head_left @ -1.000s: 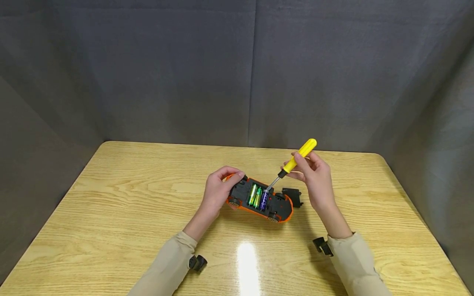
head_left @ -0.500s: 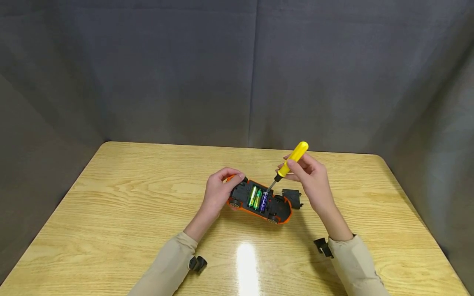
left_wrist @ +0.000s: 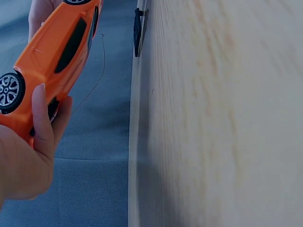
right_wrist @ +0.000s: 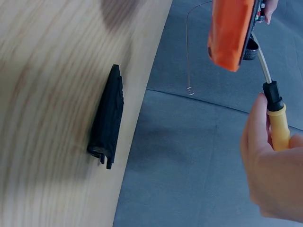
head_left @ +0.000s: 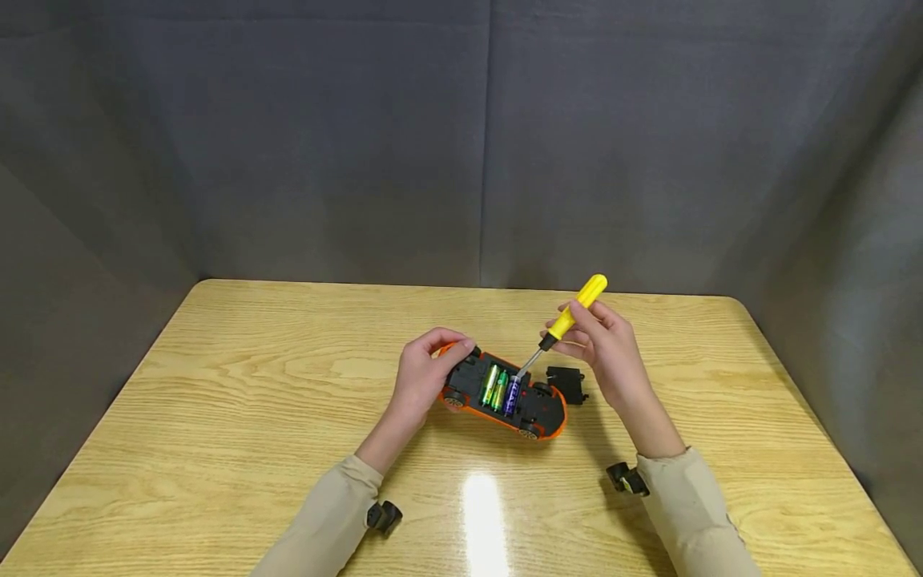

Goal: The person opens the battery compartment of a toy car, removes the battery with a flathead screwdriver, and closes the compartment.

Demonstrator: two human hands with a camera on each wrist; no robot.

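Note:
An orange toy car lies upside down at the middle of the wooden table, its black underside up and its battery bay open. Two green batteries and a blue one sit in the bay. My left hand grips the car's left end. My right hand pinches a yellow-handled screwdriver, tilted, its metal tip at the blue battery's far end. In the right wrist view the screwdriver reaches to the car.
A black battery cover lies on the table just right of the car; it shows as the cover in the right wrist view. A small black part sits by my left sleeve, another by my right sleeve. Grey cloth walls surround the table.
The screwdriver handle dipped lower and left, then rose again, its tip staying at the battery bay. My left hand has kept its grip on the car.

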